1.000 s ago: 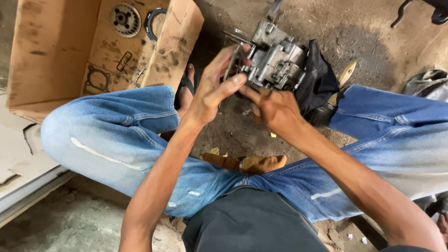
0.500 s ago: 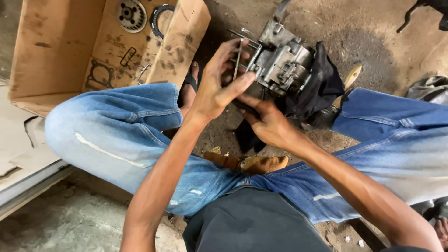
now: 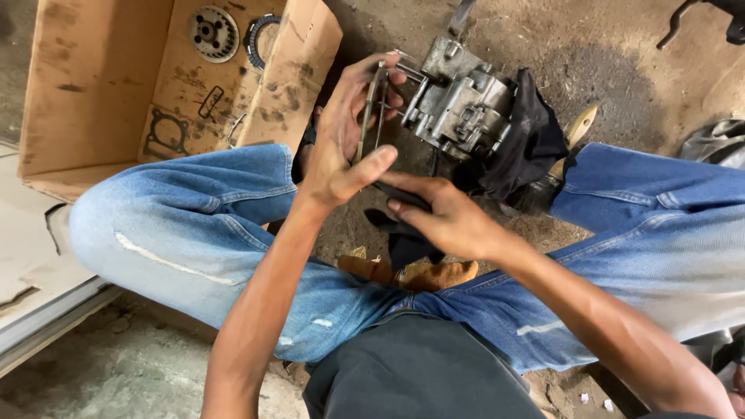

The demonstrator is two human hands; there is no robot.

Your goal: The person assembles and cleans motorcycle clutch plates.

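Note:
A grey metal engine block (image 3: 463, 105) sits on the dirt floor between my spread knees, with a black rag (image 3: 535, 136) draped on its right side. My left hand (image 3: 349, 136) is raised in front of the block and grips a thin dark metal part (image 3: 369, 105), its fingers curled over it. My right hand (image 3: 442, 213) sits just below the left hand and pinches a dark strip of cloth (image 3: 403, 233) that hangs down toward the floor. The two hands nearly touch at the thumb.
An open cardboard box (image 3: 93, 85) lies at the upper left, holding a round gear (image 3: 213, 32), a toothed ring (image 3: 260, 35) and a gasket (image 3: 165, 132). A tan block (image 3: 407, 271) lies on the ground between my legs. My blue-jeaned legs flank the engine.
My left hand has lifted away from the engine block with the thin part in it. My right hand has dropped off the block and now pinches the dark cloth.

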